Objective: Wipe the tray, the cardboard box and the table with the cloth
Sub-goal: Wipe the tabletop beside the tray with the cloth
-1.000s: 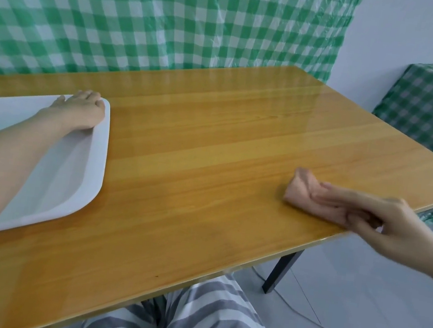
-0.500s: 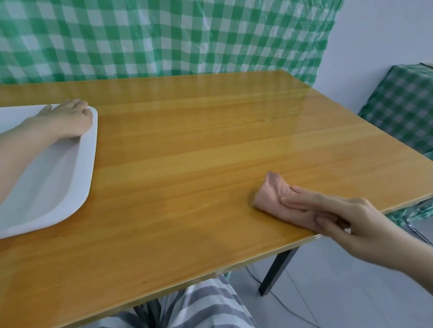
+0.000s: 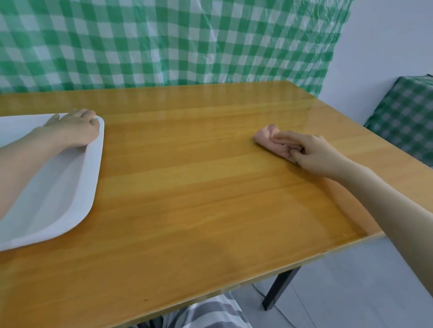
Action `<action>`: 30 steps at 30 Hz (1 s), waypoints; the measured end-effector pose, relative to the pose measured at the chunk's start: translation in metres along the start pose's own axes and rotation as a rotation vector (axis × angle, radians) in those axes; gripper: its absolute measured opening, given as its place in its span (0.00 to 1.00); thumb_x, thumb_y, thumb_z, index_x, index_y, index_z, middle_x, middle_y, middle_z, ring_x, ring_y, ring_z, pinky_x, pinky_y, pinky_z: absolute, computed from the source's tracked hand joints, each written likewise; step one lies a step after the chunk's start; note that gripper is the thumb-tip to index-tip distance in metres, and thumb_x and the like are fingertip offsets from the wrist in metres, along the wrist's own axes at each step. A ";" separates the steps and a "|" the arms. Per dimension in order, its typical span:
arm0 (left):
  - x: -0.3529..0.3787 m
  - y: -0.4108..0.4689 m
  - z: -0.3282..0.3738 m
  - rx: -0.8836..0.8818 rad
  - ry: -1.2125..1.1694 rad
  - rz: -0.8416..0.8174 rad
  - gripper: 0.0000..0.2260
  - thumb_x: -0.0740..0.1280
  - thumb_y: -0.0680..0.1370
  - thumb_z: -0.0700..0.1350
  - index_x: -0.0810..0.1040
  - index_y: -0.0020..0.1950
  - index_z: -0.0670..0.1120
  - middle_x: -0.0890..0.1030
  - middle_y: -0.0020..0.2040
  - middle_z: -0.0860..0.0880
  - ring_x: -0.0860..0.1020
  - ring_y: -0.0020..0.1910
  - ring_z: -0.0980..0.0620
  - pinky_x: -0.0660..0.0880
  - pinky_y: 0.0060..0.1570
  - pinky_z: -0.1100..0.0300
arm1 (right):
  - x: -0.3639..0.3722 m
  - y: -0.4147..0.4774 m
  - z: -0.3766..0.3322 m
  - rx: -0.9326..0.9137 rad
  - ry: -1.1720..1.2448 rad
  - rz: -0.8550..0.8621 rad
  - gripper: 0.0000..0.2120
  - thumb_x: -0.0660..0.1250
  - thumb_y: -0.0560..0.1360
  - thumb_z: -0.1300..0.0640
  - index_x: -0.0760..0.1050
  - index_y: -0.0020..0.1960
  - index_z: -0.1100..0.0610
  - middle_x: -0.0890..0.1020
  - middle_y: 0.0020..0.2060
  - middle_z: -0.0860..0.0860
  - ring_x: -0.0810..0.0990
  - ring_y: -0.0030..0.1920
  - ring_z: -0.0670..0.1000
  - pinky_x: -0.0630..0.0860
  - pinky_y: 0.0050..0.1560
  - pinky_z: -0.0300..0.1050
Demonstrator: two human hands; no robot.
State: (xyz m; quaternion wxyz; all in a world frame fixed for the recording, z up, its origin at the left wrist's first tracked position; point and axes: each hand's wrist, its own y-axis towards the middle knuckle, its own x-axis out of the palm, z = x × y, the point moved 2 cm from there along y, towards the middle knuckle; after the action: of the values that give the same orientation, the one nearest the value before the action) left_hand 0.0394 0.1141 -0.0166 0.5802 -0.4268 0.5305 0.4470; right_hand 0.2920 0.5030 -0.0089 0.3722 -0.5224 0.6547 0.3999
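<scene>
R hand [image 3: 310,155] is pressing pink cloth [image 3: 273,141] onto wooden tabletop [image 3: 206,190], far-right side; L hand [image 3: 76,129] is resting flat on white tray [image 3: 78,200] corner.

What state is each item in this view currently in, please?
Cloth: bunched, pressed on the table under the right hand.
Tray: flat on the table, empty, left hand resting on its far corner.
Table: glossy, bare apart from tray and cloth.

The tray [image 3: 86,174] lies on the counter [image 3: 204,203]; the cloth [image 3: 270,140] lies on the counter well right of the tray.
</scene>
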 end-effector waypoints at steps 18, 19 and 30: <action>-0.006 0.004 0.005 0.062 0.109 0.088 0.26 0.48 0.81 0.58 0.64 0.71 0.42 0.64 0.73 0.43 0.60 0.72 0.41 0.61 0.67 0.45 | 0.024 0.112 -0.010 0.197 -0.020 -0.004 0.27 0.55 0.77 0.66 0.62 0.73 0.48 0.71 0.69 0.52 0.69 0.68 0.57 0.67 0.66 0.51; -0.006 0.005 0.004 0.064 0.109 0.092 0.25 0.48 0.81 0.58 0.64 0.70 0.42 0.65 0.72 0.44 0.60 0.71 0.42 0.62 0.66 0.44 | 0.025 0.115 -0.012 0.199 -0.034 0.001 0.27 0.55 0.77 0.65 0.62 0.73 0.47 0.71 0.69 0.53 0.69 0.67 0.58 0.67 0.65 0.52; -0.001 0.022 -0.005 0.055 -0.011 0.104 0.18 0.49 0.81 0.53 0.64 0.60 0.41 0.67 0.59 0.42 0.62 0.61 0.43 0.64 0.59 0.48 | 0.042 0.165 -0.030 0.217 -0.193 -0.052 0.25 0.53 0.79 0.61 0.56 0.73 0.46 0.72 0.64 0.61 0.72 0.59 0.64 0.69 0.48 0.50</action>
State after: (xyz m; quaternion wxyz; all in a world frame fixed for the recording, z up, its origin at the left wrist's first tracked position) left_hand 0.0170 0.1146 -0.0164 0.5707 -0.3798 0.5609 0.4642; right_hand 0.1205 0.4819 -0.0128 0.4976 -0.4551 0.6417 0.3655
